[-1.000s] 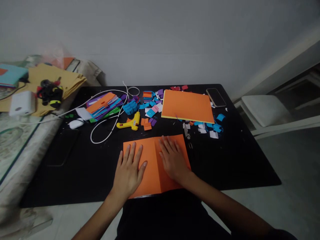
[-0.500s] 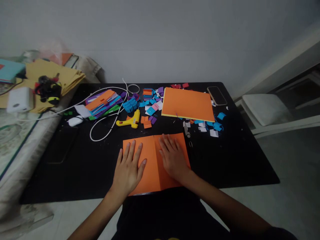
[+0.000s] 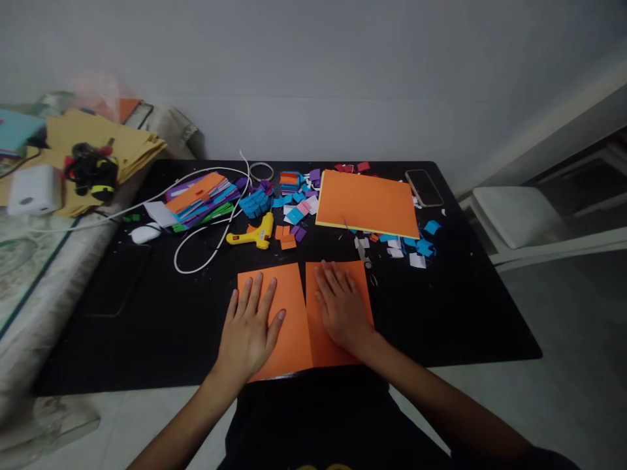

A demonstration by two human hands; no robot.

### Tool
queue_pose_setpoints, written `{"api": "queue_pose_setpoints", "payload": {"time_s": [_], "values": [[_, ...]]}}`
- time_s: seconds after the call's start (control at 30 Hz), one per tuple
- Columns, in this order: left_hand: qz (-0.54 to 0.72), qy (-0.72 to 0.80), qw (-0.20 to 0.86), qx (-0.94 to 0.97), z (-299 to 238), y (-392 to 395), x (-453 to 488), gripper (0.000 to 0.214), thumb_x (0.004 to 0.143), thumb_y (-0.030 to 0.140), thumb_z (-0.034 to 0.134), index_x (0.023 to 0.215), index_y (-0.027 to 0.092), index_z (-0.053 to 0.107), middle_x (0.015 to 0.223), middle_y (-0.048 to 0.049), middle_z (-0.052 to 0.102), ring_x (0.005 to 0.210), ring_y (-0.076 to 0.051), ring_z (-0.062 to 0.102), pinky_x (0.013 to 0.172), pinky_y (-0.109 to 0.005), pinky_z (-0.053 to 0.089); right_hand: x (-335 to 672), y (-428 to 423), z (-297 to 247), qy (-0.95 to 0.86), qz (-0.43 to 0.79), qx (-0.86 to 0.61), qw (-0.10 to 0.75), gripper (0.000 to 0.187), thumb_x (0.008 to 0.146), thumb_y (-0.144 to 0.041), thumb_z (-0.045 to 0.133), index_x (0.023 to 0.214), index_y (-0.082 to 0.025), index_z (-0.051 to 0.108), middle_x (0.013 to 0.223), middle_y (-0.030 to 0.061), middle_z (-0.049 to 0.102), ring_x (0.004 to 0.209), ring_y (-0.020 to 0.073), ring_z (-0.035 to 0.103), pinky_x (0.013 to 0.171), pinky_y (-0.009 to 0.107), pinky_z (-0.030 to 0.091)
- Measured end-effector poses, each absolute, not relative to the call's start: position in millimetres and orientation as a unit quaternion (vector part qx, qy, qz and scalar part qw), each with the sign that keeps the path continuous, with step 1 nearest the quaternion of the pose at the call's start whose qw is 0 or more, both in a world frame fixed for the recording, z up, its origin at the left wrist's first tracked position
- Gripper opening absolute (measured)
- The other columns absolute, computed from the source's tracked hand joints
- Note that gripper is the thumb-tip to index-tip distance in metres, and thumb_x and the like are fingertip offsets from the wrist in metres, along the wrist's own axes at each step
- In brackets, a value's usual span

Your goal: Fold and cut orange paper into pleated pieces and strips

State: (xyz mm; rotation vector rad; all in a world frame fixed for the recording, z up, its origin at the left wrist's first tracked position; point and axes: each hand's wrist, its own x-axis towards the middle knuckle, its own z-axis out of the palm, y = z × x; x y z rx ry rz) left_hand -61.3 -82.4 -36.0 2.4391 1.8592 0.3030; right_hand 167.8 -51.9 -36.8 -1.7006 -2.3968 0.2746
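Note:
An orange sheet of paper lies at the table's front edge, split down its middle crease. The gap is widest at the far edge and narrows toward me; whether the halves still join at the near end I cannot tell. My left hand rests flat on the left half, fingers stretched out and thumb apart. On the right half lies my right hand, palm down with its fingers extended. Small metal scissors or a similar tool sit just beyond the right half, partly hard to make out.
A yellow glue gun and looped white cable lie behind the left half. Stacked orange and yellow sheets, small coloured paper pieces, folded paper strips and a phone line the black table's back.
The sheet's two halves have come apart along the crease, the gap opening from the far edge toward me. Both hands stay flat on the paper; the view has shifted slightly.

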Motion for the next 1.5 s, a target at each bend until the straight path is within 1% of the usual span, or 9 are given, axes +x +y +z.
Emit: {"api": "queue_pose_setpoints", "payload": {"time_s": [0.43,0.77,0.9,1.1,1.23,1.3,1.37,1.43,1.5], "values": [[0.101,0.6,0.018,0.793,-37.7,-83.3,-65.9,0.061,0.107,0.045,0.044,0.162,0.019,0.04,0.171,-0.0163,0.031,0.157,-0.037,0.033,0.127,-0.06,0.026,173.8,-51.5,-38.0,-0.814,0.091,-0.565,0.101,0.054,0.11,-0.026,0.033,0.162,-0.014,0.038,0.17,0.0105,0.033,0.16,0.0305,0.027,0.128,0.055,0.028],[0.105,0.604,0.005,0.79,-39.4,-86.2,-88.1,0.064,0.107,0.047,0.04,0.165,0.02,0.032,0.171,-0.0161,0.031,0.157,-0.037,0.032,0.127,-0.061,0.023,176.3,-51.0,-37.6,-0.818,0.095,-0.558,0.103,0.054,0.109,-0.024,0.034,0.161,-0.013,0.041,0.17,0.0104,0.034,0.16,0.0314,0.029,0.127,0.057,0.03],[0.104,0.601,0.003,0.793,-38.9,-85.2,-94.9,0.064,0.107,0.047,0.041,0.163,0.017,0.037,0.17,-0.0181,0.033,0.157,-0.038,0.033,0.126,-0.061,0.023,176.8,-51.7,-37.4,-0.818,0.103,-0.557,0.104,0.054,0.109,-0.025,0.033,0.161,-0.012,0.04,0.17,0.0115,0.033,0.16,0.032,0.028,0.128,0.058,0.029],[0.116,0.592,-0.007,0.798,-34.8,-81.0,-92.1,0.06,0.106,0.046,0.045,0.156,0.013,0.048,0.162,-0.0228,0.045,0.149,-0.042,0.045,0.122,-0.062,0.03,176.3,-40.3,-36.4,-0.818,0.163,-0.537,0.127,0.056,0.108,-0.026,0.034,0.162,-0.01,0.039,0.17,0.0143,0.033,0.161,0.0328,0.025,0.129,0.061,0.027],[0.159,0.582,0.0,0.797,-29.3,-80.1,-92.9,0.048,0.103,0.041,0.053,0.14,0.013,0.062,0.148,-0.0213,0.062,0.134,-0.04,0.06,0.116,-0.059,0.038,177.3,-19.3,-16.1,-0.801,0.192,-0.518,0.232,0.056,0.107,-0.024,0.033,0.163,-0.015,0.036,0.172,0.0127,0.031,0.163,0.0294,0.018,0.13,0.062,0.023],[0.187,0.575,0.034,0.796,-22.7,-79.4,-96.1,0.033,0.102,0.036,0.056,0.126,0.017,0.068,0.13,-0.0153,0.074,0.116,-0.034,0.07,0.114,-0.058,0.04,178.5,-7.7,1.8,-0.791,0.2,-0.498,0.294,0.054,0.107,-0.022,0.034,0.161,-0.019,0.04,0.169,0.0122,0.037,0.162,0.0265,0.024,0.131,0.06,0.024],[0.22,0.563,0.088,0.792,-10.0,-76.6,-99.7,0.021,0.101,0.032,0.059,0.115,0.021,0.07,0.114,-0.0086,0.079,0.102,-0.028,0.074,0.114,-0.057,0.041,180.1,4.1,22.9,-0.772,0.217,-0.488,0.345,0.049,0.105,-0.024,0.044,0.154,-0.021,0.05,0.163,0.0136,0.047,0.156,0.0281,0.037,0.128,0.059,0.032],[0.27,0.548,0.148,0.778,11.0,-70.1,-101.5,0.018,0.098,0.033,0.064,0.112,0.023,0.071,0.113,-0.0064,0.079,0.106,-0.027,0.073,0.113,-0.055,0.043,181.6,16.2,45.3,-0.749,0.251,-0.477,0.387,0.041,0.102,-0.024,0.052,0.142,-0.025,0.061,0.148,0.0124,0.063,0.143,0.0281,0.056,0.12,0.055,0.045],[0.347,0.542,0.191,0.741,39.6,-58.9,-99.4,0.018,0.096,0.032,0.068,0.112,0.025,0.073,0.117,-0.0066,0.077,0.108,-0.026,0.071,0.108,-0.049,0.049,182.3,28.3,68.2,-0.725,0.305,-0.456,0.417,0.033,0.1,-0.029,0.059,0.132,-0.025,0.067,0.139,0.0118,0.068,0.13,0.0281,0.065,0.109,0.051,0.056]]}}
